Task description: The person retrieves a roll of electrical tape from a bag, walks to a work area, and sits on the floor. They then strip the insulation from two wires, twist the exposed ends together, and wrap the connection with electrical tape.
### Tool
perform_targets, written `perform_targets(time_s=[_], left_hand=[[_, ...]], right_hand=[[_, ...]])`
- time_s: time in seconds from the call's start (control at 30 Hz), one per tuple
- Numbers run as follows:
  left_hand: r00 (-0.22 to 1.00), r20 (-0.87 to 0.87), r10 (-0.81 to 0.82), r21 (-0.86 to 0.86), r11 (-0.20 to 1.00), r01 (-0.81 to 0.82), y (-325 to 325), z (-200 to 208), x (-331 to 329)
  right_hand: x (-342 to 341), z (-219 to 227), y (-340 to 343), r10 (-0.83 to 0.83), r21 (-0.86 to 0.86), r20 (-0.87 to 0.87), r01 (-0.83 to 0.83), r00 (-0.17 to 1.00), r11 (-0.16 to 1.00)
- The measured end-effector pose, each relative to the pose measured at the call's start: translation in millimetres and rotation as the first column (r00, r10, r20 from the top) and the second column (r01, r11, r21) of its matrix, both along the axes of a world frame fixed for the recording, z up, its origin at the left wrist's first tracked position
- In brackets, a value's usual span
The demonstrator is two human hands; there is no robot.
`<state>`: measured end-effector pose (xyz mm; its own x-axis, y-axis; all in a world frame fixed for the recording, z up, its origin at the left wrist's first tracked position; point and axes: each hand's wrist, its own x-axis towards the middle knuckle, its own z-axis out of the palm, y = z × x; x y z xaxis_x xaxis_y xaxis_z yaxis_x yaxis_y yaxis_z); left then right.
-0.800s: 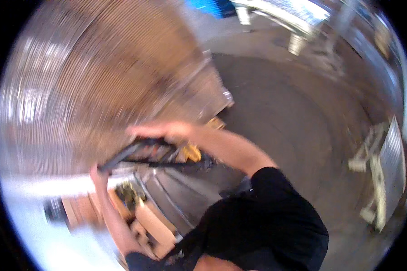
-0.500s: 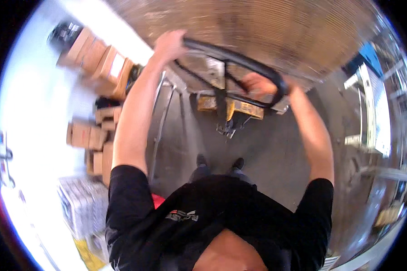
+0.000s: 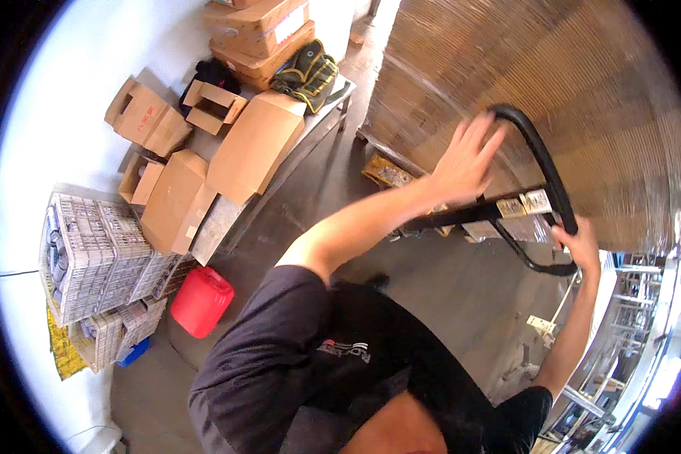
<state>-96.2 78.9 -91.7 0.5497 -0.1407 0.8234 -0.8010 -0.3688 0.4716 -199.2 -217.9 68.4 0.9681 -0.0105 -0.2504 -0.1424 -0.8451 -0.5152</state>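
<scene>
A black loop-shaped pallet jack handle [image 3: 541,144] stands tilted on the right, with pale labels on its crossbar. My right hand [image 3: 580,244] is closed around the handle's lower right side. Beside the upper end of the loop, my left hand [image 3: 471,160] is raised, fingers spread and slightly blurred, with nothing in it. Part of the jack's yellow base [image 3: 388,172] shows beyond my left forearm, which hides the rest. Behind the handle rises a tall stack of flat cardboard [image 3: 461,83] wrapped in clear film.
A table [image 3: 218,227] on the left bears opened cardboard boxes [image 3: 256,144] and a dark bag with yellow trim [image 3: 309,76]. A red jerrycan [image 3: 202,301] stands on the floor near white plastic crates [image 3: 87,257]. Metal racks [image 3: 635,303] line the right side.
My left hand has come off the handle and opened. My right hand stays on it. The handle has swung to the right in view, and the view has turned toward the table.
</scene>
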Motion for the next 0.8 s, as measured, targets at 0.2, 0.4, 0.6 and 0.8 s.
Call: perform_targets(time_s=[0.2, 0.4, 0.6, 0.8], left_hand=[[0.602, -0.798, -0.031, 0.340, 0.802, 0.492, 194.8, -244.5, -114.5], [0.099, -0.829, 0.550, 0.451, 0.554, 0.700, 423.2, -316.2, -206.7], [-0.061, -0.806, 0.589, 0.500, 0.733, 0.461, 457.4, -289.6, -156.2], [-0.137, -0.951, 0.277, 0.284, 0.958, -0.041, 421.1, -273.2, -50.6]], right_hand=[[-3.1, -8.1, -2.0, 0.017, -0.182, 0.054, -0.007, 0.998, 0.983], [9.5, -19.6, 133.3, 0.410, -0.698, 0.603, 0.203, 0.685, 0.687], [141.1, -215.5, 403.9, 0.047, 0.690, 0.139, -0.130, 0.989, 0.712], [368.8, -450.7, 539.2, 0.208, 0.750, -0.397, 0.186, 0.894, 0.635]])
